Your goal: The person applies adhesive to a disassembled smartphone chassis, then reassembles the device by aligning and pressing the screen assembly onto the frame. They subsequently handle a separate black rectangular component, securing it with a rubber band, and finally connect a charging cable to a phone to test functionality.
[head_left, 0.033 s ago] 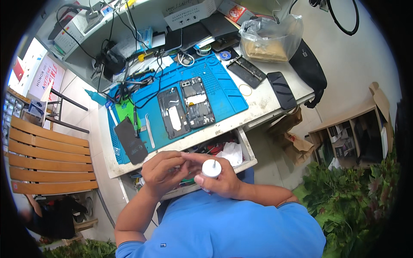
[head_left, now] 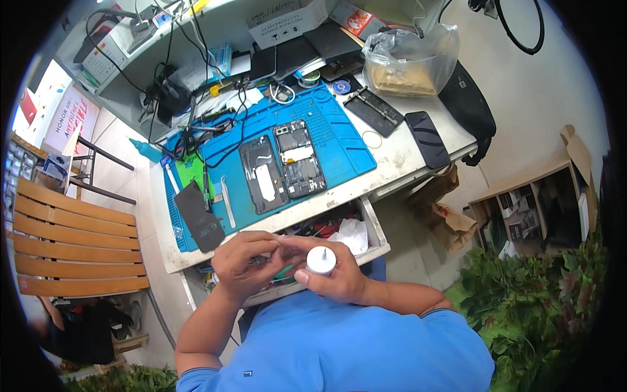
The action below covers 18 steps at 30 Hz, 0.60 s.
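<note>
Two opened phone parts (head_left: 264, 176) lie unjoined on the blue mat (head_left: 349, 150), the right hand's (head_left: 346, 277) grip closed around a white-topped bottle (head_left: 321, 261), the left hand's (head_left: 243, 262) unclear.

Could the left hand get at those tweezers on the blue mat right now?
Probably yes: the tweezers lie uncovered on the blue mat just beyond the left hand, with the dark flat piece beside them, not on top. Whether that hand pinches something small is hard to see.
</note>
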Motion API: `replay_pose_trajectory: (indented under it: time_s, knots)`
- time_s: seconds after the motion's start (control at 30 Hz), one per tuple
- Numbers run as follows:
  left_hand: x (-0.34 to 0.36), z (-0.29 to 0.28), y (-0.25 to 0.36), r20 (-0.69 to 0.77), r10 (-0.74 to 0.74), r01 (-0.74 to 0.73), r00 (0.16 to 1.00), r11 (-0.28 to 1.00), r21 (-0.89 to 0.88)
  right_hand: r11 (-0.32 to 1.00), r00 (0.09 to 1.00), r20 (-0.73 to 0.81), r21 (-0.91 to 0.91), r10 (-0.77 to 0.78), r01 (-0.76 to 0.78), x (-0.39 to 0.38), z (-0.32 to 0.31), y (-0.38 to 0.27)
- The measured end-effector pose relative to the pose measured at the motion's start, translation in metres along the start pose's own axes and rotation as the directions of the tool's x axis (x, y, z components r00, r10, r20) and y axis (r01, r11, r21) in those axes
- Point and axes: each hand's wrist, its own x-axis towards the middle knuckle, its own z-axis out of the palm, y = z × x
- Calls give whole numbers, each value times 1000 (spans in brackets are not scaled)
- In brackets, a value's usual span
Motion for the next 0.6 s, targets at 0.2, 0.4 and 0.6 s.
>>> replay_pose_trajectory:
  time_s: [0.2, 0.4, 0.6]
  knots:
    - [16, -15, 9, 82, -183, 189, 980, 979, -73, 847, 946, 100, -423, -310, 322, 11, -15, 0]
    - [10, 1, 6, 46, -360, 354, 932, 875, -330, 934, 968, 26, -257, -251, 249, 9, -8, 5]
    - [-12, 15, -4, 106, -557, 491, 823, 606, -626, 946, 974, 26, -236, -223, 223, 13, -10, 3]
